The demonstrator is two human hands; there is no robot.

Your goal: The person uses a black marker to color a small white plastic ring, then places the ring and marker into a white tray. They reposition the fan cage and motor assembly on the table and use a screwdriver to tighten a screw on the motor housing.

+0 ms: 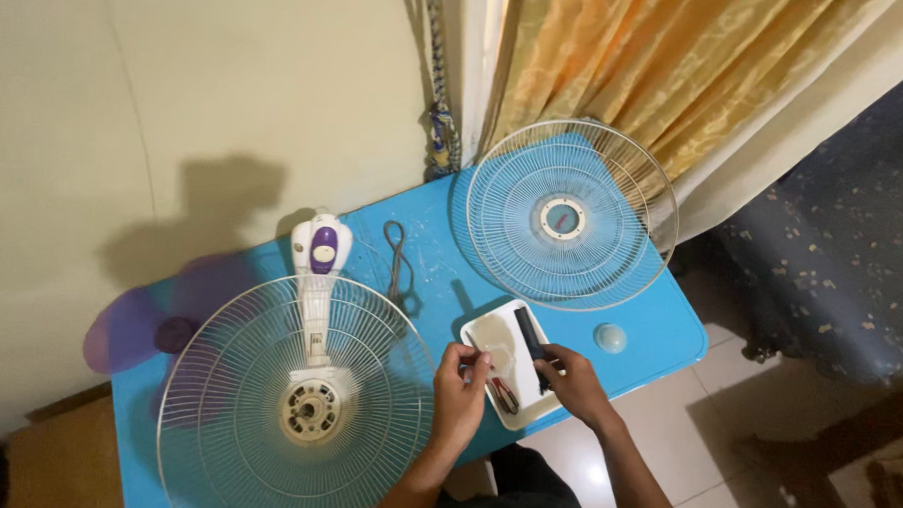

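A small white rectangular tray (484, 332) lies near the front edge of a blue table (431, 263). It holds a black-handled tool (528, 335) and red-handled pliers (505, 394). My left hand (459, 389) reaches into the tray's left side, fingertips pinched on something small I cannot make out. My right hand (573, 381) rests at the tray's right edge, its fingers on the lower end of the black-handled tool.
A fan body (318, 269) with its rear wire guard (217, 376) lies at the left. The front wire guard (571, 214) leans at the back right. A purple fan blade (134, 328) sits at the far left, a round pale cap (610, 337) and a metal clip (396, 252) nearby.
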